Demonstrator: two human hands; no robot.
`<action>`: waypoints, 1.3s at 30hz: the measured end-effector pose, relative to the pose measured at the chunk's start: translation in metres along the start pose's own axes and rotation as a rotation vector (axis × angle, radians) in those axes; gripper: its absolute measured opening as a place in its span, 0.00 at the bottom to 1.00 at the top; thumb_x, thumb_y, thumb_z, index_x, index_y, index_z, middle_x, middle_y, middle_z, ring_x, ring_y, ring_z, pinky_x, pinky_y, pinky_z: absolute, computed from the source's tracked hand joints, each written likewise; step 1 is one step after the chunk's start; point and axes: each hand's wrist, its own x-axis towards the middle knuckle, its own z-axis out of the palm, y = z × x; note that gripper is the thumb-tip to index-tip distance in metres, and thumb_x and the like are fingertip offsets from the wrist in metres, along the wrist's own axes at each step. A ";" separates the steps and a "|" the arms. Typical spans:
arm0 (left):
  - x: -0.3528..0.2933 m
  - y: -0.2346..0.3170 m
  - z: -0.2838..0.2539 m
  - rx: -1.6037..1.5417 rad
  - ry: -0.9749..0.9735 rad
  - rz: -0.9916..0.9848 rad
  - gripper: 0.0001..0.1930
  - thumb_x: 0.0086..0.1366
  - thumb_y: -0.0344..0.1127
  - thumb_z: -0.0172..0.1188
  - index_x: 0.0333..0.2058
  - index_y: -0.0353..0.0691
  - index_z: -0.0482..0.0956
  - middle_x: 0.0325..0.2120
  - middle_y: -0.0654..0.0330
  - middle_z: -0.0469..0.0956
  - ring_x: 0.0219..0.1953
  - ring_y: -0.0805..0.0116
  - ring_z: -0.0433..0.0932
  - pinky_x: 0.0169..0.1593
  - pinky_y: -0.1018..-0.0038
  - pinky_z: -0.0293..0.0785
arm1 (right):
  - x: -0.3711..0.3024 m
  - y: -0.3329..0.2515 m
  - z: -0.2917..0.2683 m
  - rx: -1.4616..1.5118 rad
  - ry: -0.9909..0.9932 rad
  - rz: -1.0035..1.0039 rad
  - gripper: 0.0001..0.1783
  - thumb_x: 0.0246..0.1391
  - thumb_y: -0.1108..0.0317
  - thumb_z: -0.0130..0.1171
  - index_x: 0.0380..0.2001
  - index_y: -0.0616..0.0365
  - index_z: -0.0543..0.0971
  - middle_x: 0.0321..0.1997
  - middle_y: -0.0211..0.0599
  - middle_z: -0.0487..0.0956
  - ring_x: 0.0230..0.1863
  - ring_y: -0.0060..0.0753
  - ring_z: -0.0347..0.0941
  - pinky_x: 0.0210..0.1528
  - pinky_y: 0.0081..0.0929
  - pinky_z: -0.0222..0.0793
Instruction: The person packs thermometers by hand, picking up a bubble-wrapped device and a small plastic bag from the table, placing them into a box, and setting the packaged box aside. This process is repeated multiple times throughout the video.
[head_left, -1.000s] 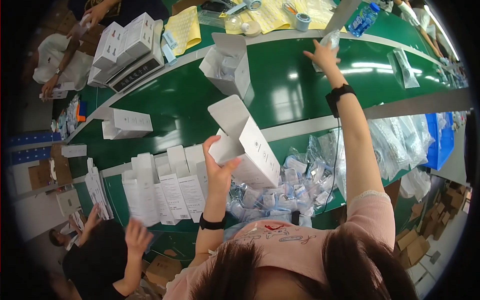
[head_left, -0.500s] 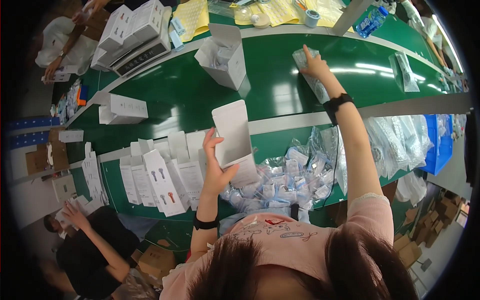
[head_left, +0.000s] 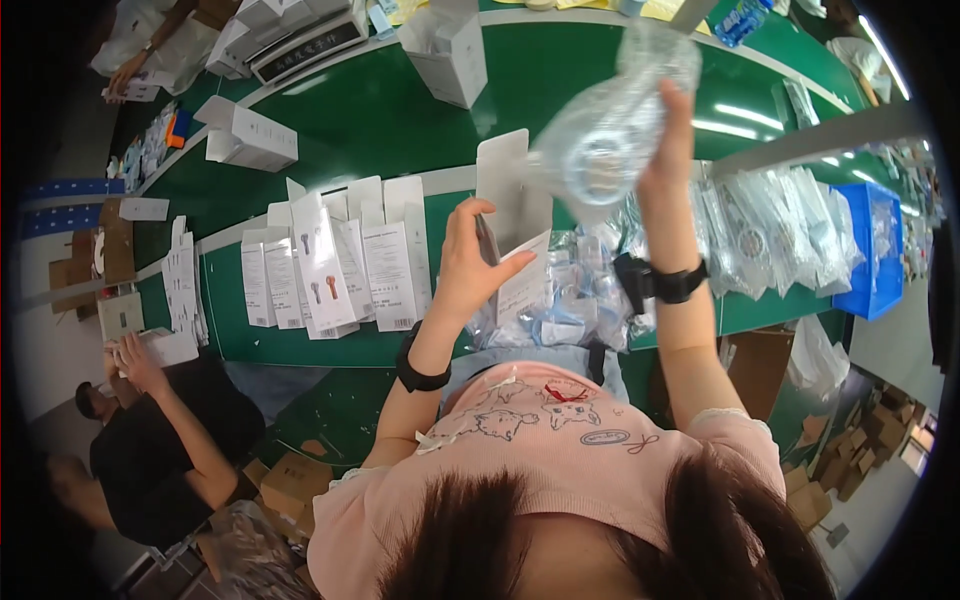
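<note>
My left hand (head_left: 465, 262) grips a white carton (head_left: 523, 212) from its left side, thumb across the front. The carton is tilted, its top flap standing up and its mouth open. Raised to the right of it, my right hand (head_left: 670, 145) holds a clear bubble-wrap pouch (head_left: 610, 150). A pale ring-shaped part shows through the pouch's lower end; the rest of its contents is blurred. The pouch hangs close to the carton's opening, and I cannot tell whether they touch. Beneath both lies a heap of small clear bags with white and blue parts (head_left: 565, 310).
Upright white cartons (head_left: 395, 270) line the bench at left. More bubble-wrap pouches (head_left: 775, 230) lie at right beside a blue bin (head_left: 868, 280). Two open cartons, one far (head_left: 447, 60) and one left (head_left: 255, 138), stand on the green belt. A co-worker's hands (head_left: 140, 365) hold a carton at left.
My right hand has lifted the bubble-wrap pouch off the green belt and brought it back toward the carton. My left hand and carton have shifted slightly right and tilted.
</note>
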 end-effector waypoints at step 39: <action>-0.048 -0.004 -0.019 0.174 0.263 0.266 0.18 0.44 0.28 0.64 0.36 0.38 0.73 0.47 0.49 0.63 0.45 0.54 0.67 0.45 0.67 0.65 | -0.108 0.001 -0.098 -1.182 -0.282 0.180 0.09 0.40 0.74 0.61 0.24 0.60 0.71 0.27 0.32 0.74 0.30 0.23 0.71 0.33 0.17 0.65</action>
